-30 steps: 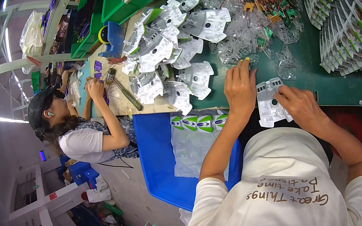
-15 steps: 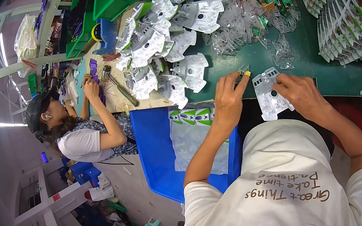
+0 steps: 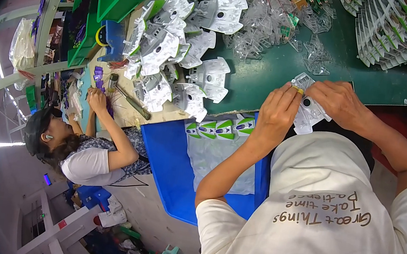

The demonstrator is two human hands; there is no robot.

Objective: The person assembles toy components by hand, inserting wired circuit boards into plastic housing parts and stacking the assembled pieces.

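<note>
A white plastic shell (image 3: 308, 115) with a dark round hole is tilted at the table's front edge, just ahead of my body. My right hand (image 3: 337, 104) is closed on its right side, thumb and fingers bent over the upper part. My left hand (image 3: 280, 109), with a yellow wrap on one finger, is closed against the shell's upper left edge. At those fingertips shows a small clear plastic piece (image 3: 302, 81), partly covered by the fingers. How far it sits into the shell is hidden.
Piled white shells (image 3: 165, 50) lie to the left; loose clear parts (image 3: 251, 37) and wired green boards lie behind. Stacked shells (image 3: 393, 34) stand far right. A blue bin (image 3: 163, 147) holds finished-looking green-white pieces. A hammer (image 3: 131, 99) lies near a co-worker (image 3: 99, 153) at left.
My left hand has moved right, bringing the small clear piece from beside the shell to its upper end. My right hand keeps its hold, fingers now further over the top.
</note>
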